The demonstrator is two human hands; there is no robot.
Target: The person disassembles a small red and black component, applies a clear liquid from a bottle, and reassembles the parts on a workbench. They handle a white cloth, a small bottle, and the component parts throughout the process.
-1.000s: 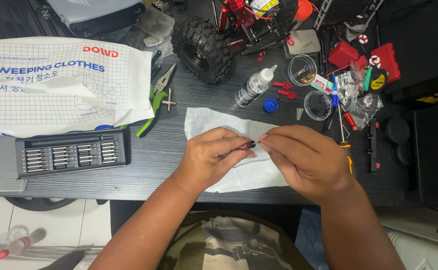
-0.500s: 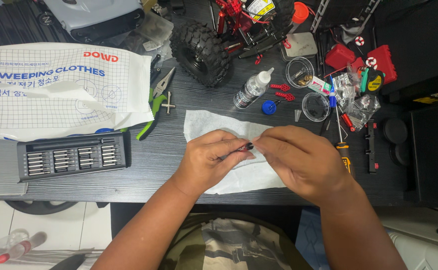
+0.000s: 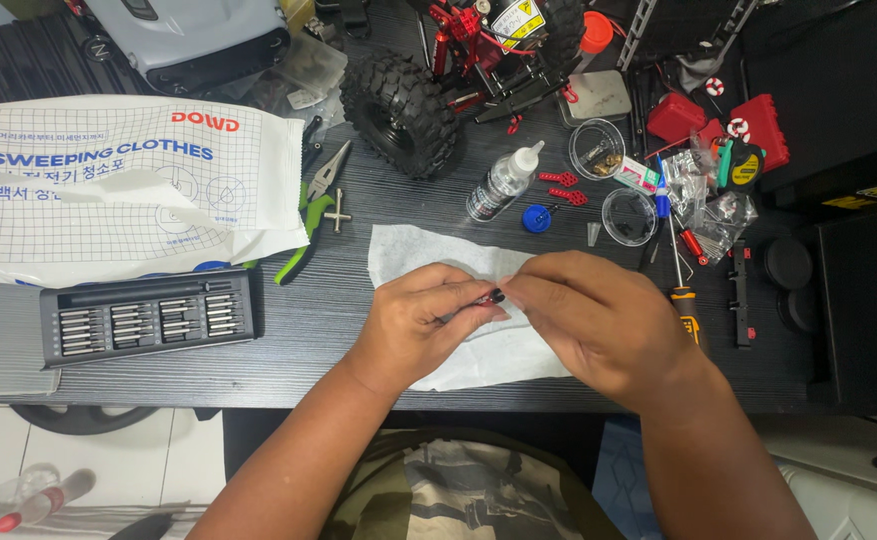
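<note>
Dark wood-grain desk (image 3: 358, 330), pretty cluttered, with the work happening over a white wipe (image 3: 488, 355) spread in the middle, probably there to catch tiny bits and keep them easy to spot against the dark top. Both hands meet over it: left hand (image 3: 423, 325) and right hand (image 3: 598, 320) each have fingertips pinched on one small dark part with a bit of red (image 3: 491, 297), held just above the wipe. The other fingers are curled in loosely. Can't tell exactly what the part is, it's too small.

Counting the stuff around: one bit set in a grey tray (image 3: 148, 320) off to the left, lid off so the bits are reachable. One pair of green-handled pliers (image 3: 313, 225) beside a white pack of cleaning cloths (image 3: 118, 185). One clear squeeze bottle (image 3: 501, 182) lying on its side, its blue cap (image 3: 535, 217) off next to it. Two small round clear cups (image 3: 598, 150), looks like for loose hardware. One red crawler chassis (image 3: 478, 50) at the back, only one knobby tire (image 3: 398, 100) clearly showing. One orange-handled screwdriver (image 3: 683, 300) just right of the right hand.
</note>
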